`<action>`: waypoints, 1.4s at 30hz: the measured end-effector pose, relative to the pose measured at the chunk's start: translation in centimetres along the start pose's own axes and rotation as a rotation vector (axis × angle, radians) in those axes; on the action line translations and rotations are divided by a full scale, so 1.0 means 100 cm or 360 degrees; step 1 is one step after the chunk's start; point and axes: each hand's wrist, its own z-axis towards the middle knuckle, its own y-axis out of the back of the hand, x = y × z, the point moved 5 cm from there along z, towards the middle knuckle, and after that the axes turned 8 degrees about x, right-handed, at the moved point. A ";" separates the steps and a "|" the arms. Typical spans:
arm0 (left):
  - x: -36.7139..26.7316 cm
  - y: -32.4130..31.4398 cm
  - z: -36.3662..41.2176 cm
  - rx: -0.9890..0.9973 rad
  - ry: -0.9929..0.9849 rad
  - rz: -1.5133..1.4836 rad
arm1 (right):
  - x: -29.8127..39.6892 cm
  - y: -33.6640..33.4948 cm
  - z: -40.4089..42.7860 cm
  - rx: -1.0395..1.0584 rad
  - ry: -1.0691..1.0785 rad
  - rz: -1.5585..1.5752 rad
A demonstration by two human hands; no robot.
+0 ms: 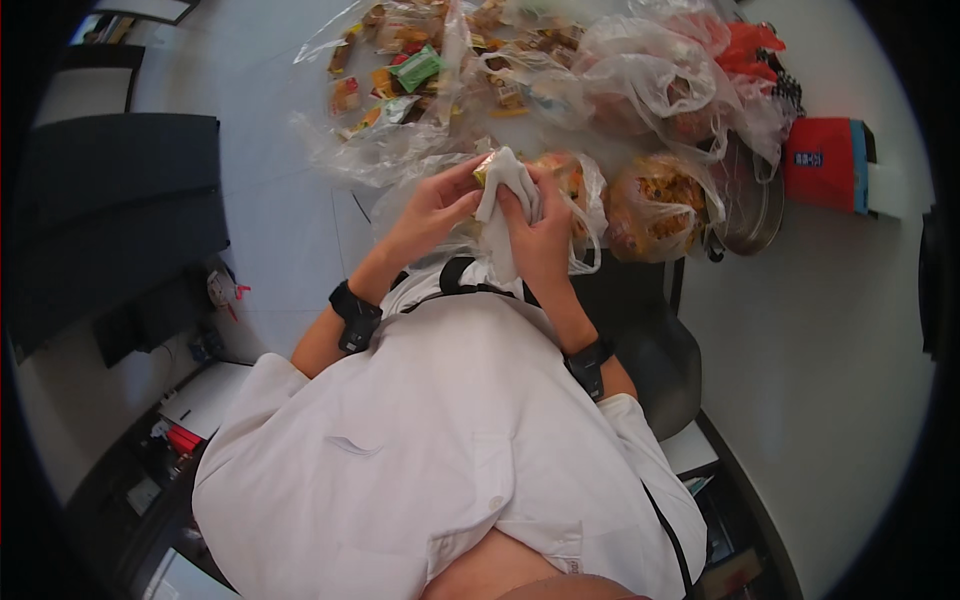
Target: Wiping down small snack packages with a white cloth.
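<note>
Both my hands meet over the near edge of the table, in the upper middle of the head view. A white cloth [504, 225] is gripped in my right hand [546, 225], its upper end bunched against a small yellow packet [484, 171]. The fingers of my left hand [439, 206] are on that packet, at its left side. Just beyond, a clear plastic bag [420, 142] spreads over many small wrapped snacks, among them a green packet [417, 69]. Close by my right hand stands a plastic bag of orange-wrapped items [589, 191].
Right of my hands is another filled plastic bag [660, 206], beside a round metal tray [759, 217]. A red box [821, 165] is farther right, by the wall. A dark chair [667, 360] stands at my right side. More knotted bags [660, 67] are piled at the back.
</note>
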 end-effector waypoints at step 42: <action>0.035 -0.016 -0.026 -0.0055 -0.0101 -0.0264 | 0.000 -0.006 -0.017 0.0397 -0.0090 0.0175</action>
